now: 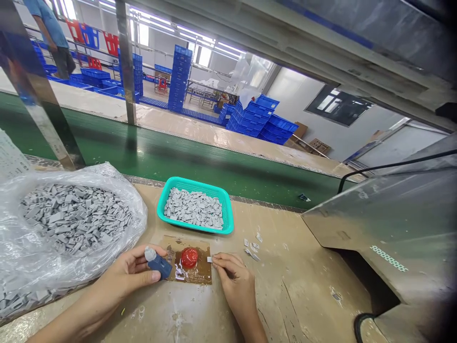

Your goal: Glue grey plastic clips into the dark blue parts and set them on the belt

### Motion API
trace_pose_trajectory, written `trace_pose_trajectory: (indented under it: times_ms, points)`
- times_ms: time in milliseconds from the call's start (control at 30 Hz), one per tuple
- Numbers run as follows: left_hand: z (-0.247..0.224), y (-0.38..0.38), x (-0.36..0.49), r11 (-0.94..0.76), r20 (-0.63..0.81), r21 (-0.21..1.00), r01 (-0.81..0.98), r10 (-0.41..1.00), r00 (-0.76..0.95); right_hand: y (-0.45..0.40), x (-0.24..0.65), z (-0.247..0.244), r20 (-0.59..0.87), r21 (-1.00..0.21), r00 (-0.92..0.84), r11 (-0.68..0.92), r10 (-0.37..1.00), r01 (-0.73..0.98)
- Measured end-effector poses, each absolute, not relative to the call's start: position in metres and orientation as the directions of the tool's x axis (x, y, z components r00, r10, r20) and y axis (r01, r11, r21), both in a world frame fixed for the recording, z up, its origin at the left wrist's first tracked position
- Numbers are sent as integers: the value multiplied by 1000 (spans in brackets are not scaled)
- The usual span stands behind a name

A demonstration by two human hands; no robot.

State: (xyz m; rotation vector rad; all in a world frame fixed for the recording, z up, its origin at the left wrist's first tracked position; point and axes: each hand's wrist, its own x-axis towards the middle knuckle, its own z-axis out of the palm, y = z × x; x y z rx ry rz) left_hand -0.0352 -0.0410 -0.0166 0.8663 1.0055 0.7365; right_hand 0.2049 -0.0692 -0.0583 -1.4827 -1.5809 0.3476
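Observation:
My left hand (137, 271) is closed around a dark blue block (159, 265) with a light grey plastic piece (150, 253) at its upper end. Between thumb and fingers, my right hand (233, 278) pinches a small pale grey plastic part (209, 259). That part is at the right edge of a brown, wet-looking plate (203, 276). A glossy red blob (189, 257), perhaps grease, sits on the plate between my hands. Behind it stands a turquoise basket (231, 214) heaped with small light grey parts (193, 207).
At left lies a clear plastic bag (137, 195) full of grey parts. Several loose pieces (252, 247) lie right of the basket. A green conveyor belt (157, 155) runs behind the table. A metal housing (392, 214) stands at right. A person (53, 35) stands at far left.

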Motion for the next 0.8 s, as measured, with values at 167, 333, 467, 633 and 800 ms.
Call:
trace_pose_trajectory:
  times_ms: [167, 333, 467, 633, 800]
  points:
    - [-19, -41, -34, 466, -392, 876, -124, 838, 379, -75, 200, -44, 481, -663, 152, 245, 863, 707]
    - [-25, -40, -33, 354, -279, 929, -111, 864, 419, -78, 193, -42, 529, -580, 61, 308, 846, 754]
    - [-24, -42, -32, 272, -229, 962, -26, 855, 465, -78, 190, -42, 575, -550, 73, 319, 815, 772]
    - [-22, -47, -30, 126, -119, 992, 19, 867, 484, -85, 177, -30, 513, -707, 153, 315, 845, 633]
    - [-18, -51, -29, 96, -96, 995, 26, 856, 509, -97, 145, -25, 378, -890, 115, 327, 919, 318]
